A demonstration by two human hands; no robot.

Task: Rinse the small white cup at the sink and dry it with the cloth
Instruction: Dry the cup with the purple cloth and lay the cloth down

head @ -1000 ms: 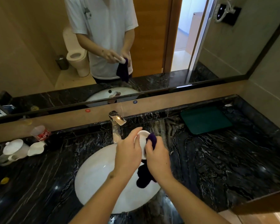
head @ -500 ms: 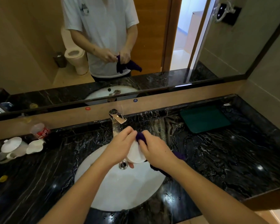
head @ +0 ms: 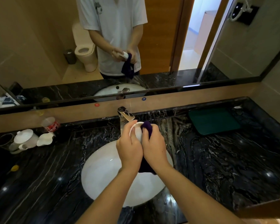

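Note:
Over the white oval sink (head: 102, 172), just below the chrome tap (head: 125, 115), my left hand (head: 129, 147) grips the small white cup (head: 137, 132), with its rim tipped toward the tap. My right hand (head: 153, 147) presses a dark purple cloth (head: 147, 127) into the cup's mouth. The rest of the cloth hangs down between my wrists. No water is seen running from the tap.
On the black marble counter (head: 225, 162), a green tray (head: 213, 121) lies at the back right. A white lidded teapot (head: 25, 139), a white cup on its side (head: 44, 139) and a plastic bottle (head: 51, 125) stand at the left. A mirror (head: 39, 46) fills the wall behind.
The cup has turned from bottom-up to rim toward the tap. The cloth, flung out to the right half a second ago, now hangs straight down and is pushed into the cup.

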